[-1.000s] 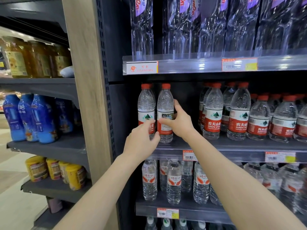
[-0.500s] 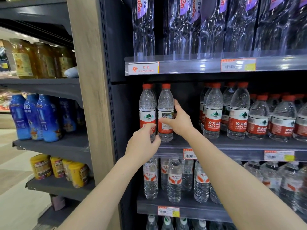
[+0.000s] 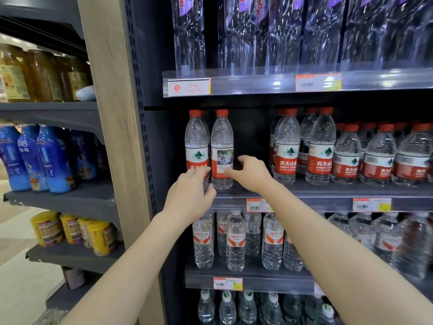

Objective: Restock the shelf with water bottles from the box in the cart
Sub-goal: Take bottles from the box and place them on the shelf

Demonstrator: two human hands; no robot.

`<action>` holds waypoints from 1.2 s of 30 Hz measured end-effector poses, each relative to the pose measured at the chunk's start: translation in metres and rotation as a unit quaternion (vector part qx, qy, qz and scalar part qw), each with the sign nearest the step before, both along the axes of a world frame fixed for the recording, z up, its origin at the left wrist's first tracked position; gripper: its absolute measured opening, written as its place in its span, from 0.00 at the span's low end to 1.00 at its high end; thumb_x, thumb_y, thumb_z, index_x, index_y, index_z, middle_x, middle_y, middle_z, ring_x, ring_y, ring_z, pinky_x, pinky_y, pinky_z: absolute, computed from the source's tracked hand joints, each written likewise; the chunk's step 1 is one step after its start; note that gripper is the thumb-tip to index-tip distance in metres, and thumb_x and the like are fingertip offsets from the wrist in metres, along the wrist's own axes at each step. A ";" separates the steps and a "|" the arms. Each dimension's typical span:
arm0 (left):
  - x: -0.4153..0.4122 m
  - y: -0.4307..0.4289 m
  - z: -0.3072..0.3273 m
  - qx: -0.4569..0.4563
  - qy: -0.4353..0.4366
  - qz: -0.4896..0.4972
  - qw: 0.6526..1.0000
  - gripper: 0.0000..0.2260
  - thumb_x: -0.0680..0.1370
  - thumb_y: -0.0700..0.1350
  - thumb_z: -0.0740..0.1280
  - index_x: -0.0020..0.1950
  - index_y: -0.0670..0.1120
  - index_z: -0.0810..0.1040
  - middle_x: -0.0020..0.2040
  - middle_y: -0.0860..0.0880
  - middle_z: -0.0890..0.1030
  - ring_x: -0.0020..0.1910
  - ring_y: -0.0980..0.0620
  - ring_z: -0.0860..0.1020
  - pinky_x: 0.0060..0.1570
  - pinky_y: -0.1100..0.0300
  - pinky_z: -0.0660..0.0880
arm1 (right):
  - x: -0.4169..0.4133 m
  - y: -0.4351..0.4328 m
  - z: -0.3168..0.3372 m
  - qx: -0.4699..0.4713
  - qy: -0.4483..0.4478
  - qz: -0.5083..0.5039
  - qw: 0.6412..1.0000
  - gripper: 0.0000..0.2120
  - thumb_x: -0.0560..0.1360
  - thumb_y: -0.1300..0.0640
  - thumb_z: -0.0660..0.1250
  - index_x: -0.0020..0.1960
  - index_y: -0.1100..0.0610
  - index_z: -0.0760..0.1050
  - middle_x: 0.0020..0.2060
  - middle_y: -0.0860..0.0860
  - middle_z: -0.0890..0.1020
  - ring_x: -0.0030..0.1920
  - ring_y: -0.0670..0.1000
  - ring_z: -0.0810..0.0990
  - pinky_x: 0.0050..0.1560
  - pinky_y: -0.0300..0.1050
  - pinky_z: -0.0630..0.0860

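Observation:
Two red-capped water bottles stand upright at the left end of the middle shelf (image 3: 304, 192): the left bottle (image 3: 196, 141) and the right bottle (image 3: 222, 146), its label turned sideways. My left hand (image 3: 189, 195) is in front of the left bottle's base, fingers spread, fingertips at its label. My right hand (image 3: 249, 173) is just right of the right bottle, fingers apart and off it. A gap lies between these two bottles and the row of same-brand bottles (image 3: 287, 148) further right. The box and cart are out of view.
Tall clear bottles (image 3: 246, 31) fill the shelf above. Smaller water bottles (image 3: 235, 242) stand on the shelf below. A wooden upright (image 3: 112, 113) separates a left bay with blue bottles (image 3: 44, 158), yellow cans (image 3: 70, 231) and amber jars (image 3: 14, 76).
My right hand has let go of the right bottle and drawn back to the right. My left hand has slid slightly lower and opened. The view has shifted a little.

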State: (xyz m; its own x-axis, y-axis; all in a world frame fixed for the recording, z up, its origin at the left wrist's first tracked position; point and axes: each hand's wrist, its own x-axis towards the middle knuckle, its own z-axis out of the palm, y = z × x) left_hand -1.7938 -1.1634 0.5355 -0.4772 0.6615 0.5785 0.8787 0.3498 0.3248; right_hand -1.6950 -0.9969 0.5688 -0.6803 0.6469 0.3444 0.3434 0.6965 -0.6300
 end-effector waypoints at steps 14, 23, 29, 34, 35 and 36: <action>0.018 -0.008 0.000 -0.153 0.024 0.019 0.988 0.26 0.83 0.49 0.64 0.80 0.45 0.68 0.71 0.42 0.77 0.65 0.40 0.77 0.61 0.46 0.75 | 0.025 0.005 -0.022 0.103 -0.145 -0.017 0.984 0.08 0.80 0.61 0.63 0.57 0.64 0.71 0.57 0.62 0.77 0.59 0.64 0.76 0.50 0.51 0.69; 0.077 -0.019 0.090 -0.226 -0.005 -0.025 0.974 0.25 0.81 0.48 0.65 0.77 0.42 0.71 0.67 0.39 0.78 0.63 0.36 0.78 0.62 0.43 0.75 | 0.104 -0.033 0.070 0.064 -0.243 0.000 0.968 0.22 0.80 0.61 0.63 0.72 0.66 0.69 0.67 0.62 0.74 0.68 0.64 0.72 0.59 0.51 0.69; 0.155 -0.025 0.202 -0.250 -0.005 -0.080 0.965 0.27 0.82 0.49 0.64 0.79 0.42 0.68 0.69 0.39 0.77 0.66 0.37 0.76 0.65 0.44 0.73 | 0.198 -0.065 0.175 0.012 -0.269 -0.047 0.962 0.23 0.80 0.58 0.64 0.74 0.62 0.69 0.70 0.61 0.74 0.69 0.63 0.74 0.62 0.57 0.76; 0.232 -0.021 0.278 -0.262 0.016 -0.123 0.957 0.27 0.82 0.50 0.63 0.80 0.42 0.66 0.71 0.38 0.76 0.65 0.36 0.76 0.63 0.44 0.74 | 0.289 -0.075 0.243 0.004 -0.307 -0.067 0.949 0.28 0.83 0.56 0.62 0.81 0.60 0.60 0.78 0.59 0.67 0.75 0.60 0.69 0.67 0.57 0.75; 0.250 -0.019 0.289 -0.263 0.022 -0.130 0.956 0.27 0.83 0.50 0.63 0.80 0.43 0.66 0.71 0.38 0.75 0.65 0.36 0.76 0.63 0.45 0.74 | 0.307 -0.075 0.252 0.002 -0.309 -0.078 0.948 0.28 0.83 0.56 0.62 0.82 0.59 0.60 0.78 0.59 0.67 0.75 0.60 0.69 0.67 0.57 0.75; 0.267 -0.016 0.299 -0.261 0.026 -0.136 0.955 0.27 0.83 0.50 0.63 0.81 0.43 0.66 0.70 0.38 0.76 0.65 0.36 0.76 0.62 0.45 0.73 | 0.327 -0.073 0.261 0.000 -0.309 -0.090 0.947 0.29 0.83 0.56 0.62 0.82 0.59 0.60 0.78 0.59 0.68 0.75 0.60 0.70 0.67 0.57 0.75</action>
State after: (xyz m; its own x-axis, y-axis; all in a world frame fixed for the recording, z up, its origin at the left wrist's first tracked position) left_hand -1.5263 -1.1799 0.8341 -0.2255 0.9621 0.1536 0.9705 0.2080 0.1219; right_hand -1.3682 -1.0703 0.8295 -0.6312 0.7710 -0.0841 0.7591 0.5919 -0.2707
